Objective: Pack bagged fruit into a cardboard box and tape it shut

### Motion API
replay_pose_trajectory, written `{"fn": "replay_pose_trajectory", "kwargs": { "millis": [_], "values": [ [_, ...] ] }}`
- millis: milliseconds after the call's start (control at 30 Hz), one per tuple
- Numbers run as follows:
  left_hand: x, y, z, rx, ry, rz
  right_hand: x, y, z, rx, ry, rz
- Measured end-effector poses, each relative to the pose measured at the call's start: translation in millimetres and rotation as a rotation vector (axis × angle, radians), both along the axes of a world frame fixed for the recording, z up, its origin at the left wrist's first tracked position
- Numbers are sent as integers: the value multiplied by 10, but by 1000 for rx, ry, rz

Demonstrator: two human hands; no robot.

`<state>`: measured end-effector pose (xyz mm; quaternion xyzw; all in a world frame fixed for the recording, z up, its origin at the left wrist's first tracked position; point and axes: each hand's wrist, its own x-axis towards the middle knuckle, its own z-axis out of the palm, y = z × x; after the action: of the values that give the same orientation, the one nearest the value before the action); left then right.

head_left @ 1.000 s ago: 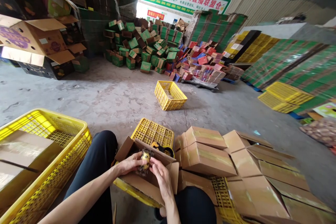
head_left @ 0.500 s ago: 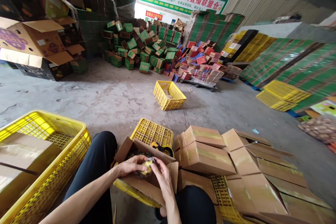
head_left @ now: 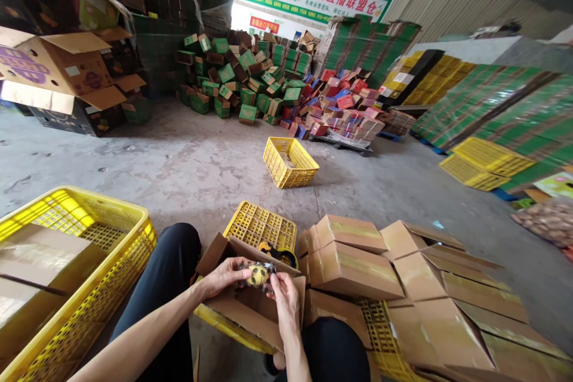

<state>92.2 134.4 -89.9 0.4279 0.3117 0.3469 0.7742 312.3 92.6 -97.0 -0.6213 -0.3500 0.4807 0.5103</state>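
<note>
Between my two hands is a yellow, dark-spotted piece in a shiny, clear-looking wrapper (head_left: 258, 275); its exact kind I cannot make out. My left hand (head_left: 226, 277) grips its left end, thumb across the front. The fingers of my right hand (head_left: 285, 297) pinch the right end. Both hands are over an open cardboard box (head_left: 248, 314) that sits between my knees on a yellow crate. Inside the box, dark contents partly show behind my hands. Just beyond the box's far wall lies a black and yellow tape dispenser (head_left: 286, 258), partly hidden.
A yellow crate (head_left: 150, 221) with cartons stands on my left. Taped cartons (head_left: 353, 268) are stacked on the right. An upturned-looking yellow crate (head_left: 255, 224) is behind the box, and another yellow crate (head_left: 293, 170) stands farther out on the concrete floor. Heaped boxes (head_left: 246, 83) fill the back.
The wrapped yellow piece has come up slightly and turned, showing more of its spotted face. My right hand has shifted a little to the right, spreading the wrapper between both hands.
</note>
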Motion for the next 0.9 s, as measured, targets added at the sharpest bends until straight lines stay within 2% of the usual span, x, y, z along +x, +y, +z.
{"fn": "replay_pose_trajectory", "kwargs": {
  "millis": [133, 333, 567, 900],
  "values": [
    [-15, 9, -4, 21, 17, 5, -35, -12, 30, -34, 65, 48],
    [-47, 7, -9, 62, 47, 4, -43, -85, 152, -71, 74, 201],
    [-32, 11, 46, 41, 35, -11, 2, -58, 109, -54, 96, 125],
    [-14, 43, -43, -3, 35, 109, -36, -61, 125, -68, 186, 19]
  ]
}}
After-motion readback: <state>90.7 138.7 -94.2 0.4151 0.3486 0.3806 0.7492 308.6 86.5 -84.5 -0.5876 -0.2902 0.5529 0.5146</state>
